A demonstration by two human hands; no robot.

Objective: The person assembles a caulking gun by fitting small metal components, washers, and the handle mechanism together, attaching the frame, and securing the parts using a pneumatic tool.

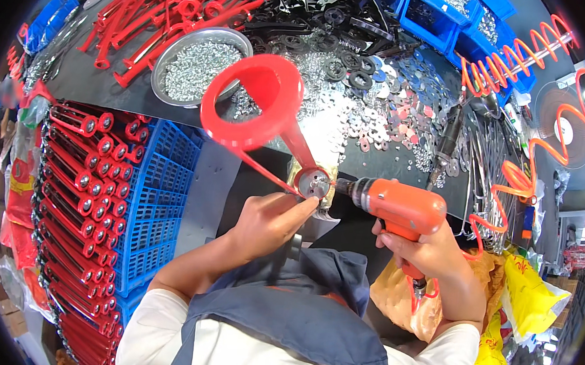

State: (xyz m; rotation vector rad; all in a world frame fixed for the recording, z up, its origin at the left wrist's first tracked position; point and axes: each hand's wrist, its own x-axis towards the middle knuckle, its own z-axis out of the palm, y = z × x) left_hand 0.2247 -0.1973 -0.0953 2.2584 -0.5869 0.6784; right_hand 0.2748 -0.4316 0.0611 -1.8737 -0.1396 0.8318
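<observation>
A red plastic or painted part (258, 135) with a large open ring, a long arm and a small round end is tilted over the near edge of the bench. My left hand (269, 223) grips it at the small end, fingers pressed near a silvery disc (311, 186) seated there. In my right hand (418, 247) is an orange pistol-grip power driver (406, 205), fingers wrapped round its handle. The driver points left, its tip at the disc; whether it touches a screw is too small to tell.
A metal bowl (202, 68) of small screws stands behind the ring. Beyond lie red parts (175, 11), black parts (324, 22) and loose washers (379, 114). Blue crates (155, 207) with stacked red pieces (85, 181) stand left. A coiled orange hose (510, 177) hangs right.
</observation>
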